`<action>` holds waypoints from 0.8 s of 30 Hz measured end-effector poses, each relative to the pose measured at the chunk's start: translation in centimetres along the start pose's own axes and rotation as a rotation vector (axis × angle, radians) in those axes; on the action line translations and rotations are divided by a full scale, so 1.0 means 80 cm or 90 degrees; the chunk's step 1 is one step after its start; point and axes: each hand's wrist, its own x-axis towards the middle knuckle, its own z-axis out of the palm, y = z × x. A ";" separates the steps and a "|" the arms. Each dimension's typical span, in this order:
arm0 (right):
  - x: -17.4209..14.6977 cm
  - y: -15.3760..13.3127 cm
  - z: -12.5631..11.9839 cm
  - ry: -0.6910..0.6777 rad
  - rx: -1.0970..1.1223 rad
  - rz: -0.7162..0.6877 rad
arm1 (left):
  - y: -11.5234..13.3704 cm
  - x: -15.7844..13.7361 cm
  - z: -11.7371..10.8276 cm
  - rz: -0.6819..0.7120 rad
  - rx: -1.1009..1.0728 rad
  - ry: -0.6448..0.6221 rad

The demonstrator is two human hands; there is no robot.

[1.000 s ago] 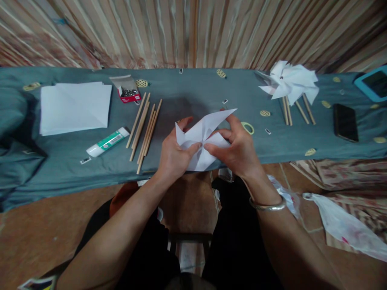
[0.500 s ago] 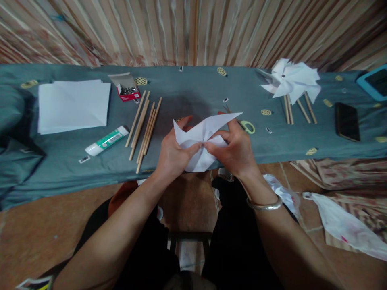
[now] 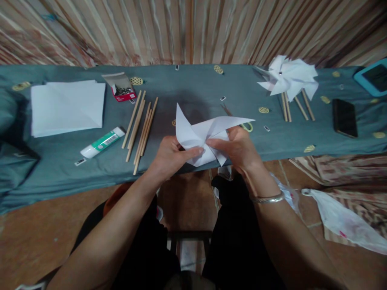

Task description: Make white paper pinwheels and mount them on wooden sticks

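1 open box (image 3: 126, 98) w/ metal pcs (image 3: 123, 91); L hand (image 3: 170, 156) & R hand (image 3: 241, 150) pinching folded paper (image 3: 213, 126).

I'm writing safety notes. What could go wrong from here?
The folded paper is held near its centre by the left hand and right hand; if either slips, folds may spring open. The scissors lie close beyond the right hand and might get knocked. The open red box could spill its contents if bumped.
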 end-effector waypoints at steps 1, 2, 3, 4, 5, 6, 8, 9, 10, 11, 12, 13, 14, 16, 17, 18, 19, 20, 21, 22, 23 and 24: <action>0.000 0.001 0.000 -0.006 -0.003 -0.004 | 0.000 0.000 -0.001 0.003 0.011 0.000; 0.000 0.001 -0.001 -0.010 -0.004 -0.007 | -0.001 0.000 -0.001 0.002 0.016 0.001; 0.001 0.002 -0.001 -0.013 -0.003 -0.009 | -0.001 0.000 -0.001 -0.002 0.018 0.003; 0.001 0.002 -0.001 -0.015 -0.002 -0.009 | -0.001 -0.001 0.000 -0.006 0.019 0.006; 0.001 0.003 -0.001 -0.015 0.001 -0.009 | -0.002 -0.001 0.001 -0.009 0.021 0.011; 0.001 0.003 -0.001 -0.015 0.003 -0.009 | -0.002 -0.002 0.002 -0.011 0.022 0.018; 0.001 0.004 -0.001 -0.021 0.003 -0.004 | -0.002 -0.003 0.004 -0.012 0.026 0.031; 0.001 0.004 -0.001 -0.025 0.001 -0.001 | -0.002 -0.003 0.004 -0.013 0.027 0.037; 0.001 0.005 -0.001 -0.027 -0.002 0.001 | -0.002 -0.003 0.005 -0.015 0.026 0.043; 0.001 0.005 -0.001 -0.029 -0.006 0.001 | -0.002 -0.003 0.006 -0.016 0.025 0.048; 0.001 0.006 -0.001 -0.030 -0.010 0.000 | -0.003 -0.003 0.006 -0.017 0.025 0.054; 0.002 0.006 -0.001 -0.032 -0.013 -0.003 | -0.003 -0.002 0.006 -0.016 0.025 0.060; 0.002 0.006 -0.001 -0.032 -0.015 -0.007 | -0.003 -0.002 0.007 -0.015 0.026 0.066; 0.002 0.007 -0.001 -0.030 -0.012 -0.007 | -0.004 -0.002 0.007 -0.010 0.029 0.075; 0.002 0.007 0.000 -0.028 -0.008 -0.006 | -0.004 -0.002 0.007 -0.007 0.029 0.079; 0.002 0.007 0.000 -0.026 -0.004 -0.005 | -0.004 -0.002 0.008 -0.005 0.028 0.082; 0.002 0.007 0.000 -0.024 -0.002 -0.005 | -0.004 -0.002 0.008 -0.003 0.028 0.083; 0.002 0.007 0.001 -0.024 -0.001 -0.005 | -0.005 -0.002 0.008 -0.002 0.029 0.084; 0.002 0.007 0.001 -0.024 -0.003 -0.004 | -0.005 -0.002 0.007 -0.003 0.031 0.084; 0.002 0.007 0.001 -0.022 -0.004 -0.004 | -0.005 -0.002 0.007 -0.003 0.035 0.083; 0.002 0.007 0.001 -0.019 -0.006 -0.003 | -0.006 -0.002 0.006 -0.002 0.039 0.083; 0.002 0.007 0.001 -0.016 -0.007 -0.003 | -0.007 -0.002 0.006 0.000 0.044 0.084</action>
